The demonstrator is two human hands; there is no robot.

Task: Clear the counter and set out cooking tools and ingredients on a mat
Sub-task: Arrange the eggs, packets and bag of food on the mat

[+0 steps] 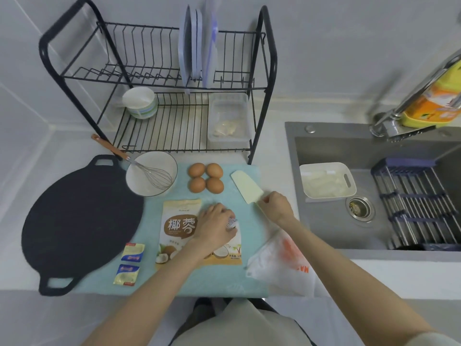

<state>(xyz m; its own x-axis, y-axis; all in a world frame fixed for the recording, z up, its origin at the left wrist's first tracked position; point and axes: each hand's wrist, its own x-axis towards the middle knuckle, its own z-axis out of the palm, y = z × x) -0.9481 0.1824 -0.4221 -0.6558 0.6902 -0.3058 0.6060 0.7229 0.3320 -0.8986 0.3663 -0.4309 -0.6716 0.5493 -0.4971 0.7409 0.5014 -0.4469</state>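
A light blue mat (219,278) lies on the counter. On it are several brown eggs (205,177), a white bowl (139,186) holding a whisk (152,174), two butter packets (129,263) and a coconut bag (178,227). My left hand (215,227) lies over the bag's right side, its fingers curled round a small white packet (232,224). My right hand (277,207) grips the handle of a pale spatula (245,187) whose blade rests on the mat. A black griddle pan (77,223) overlaps the mat's left edge.
A black dish rack (159,78) stands behind the mat with plates, a cup (141,102) and a clear box (229,121). A white plastic bag (282,265) lies at the mat's right edge. The sink (324,221) on the right holds a white container (326,181) and a drying rack (414,203).
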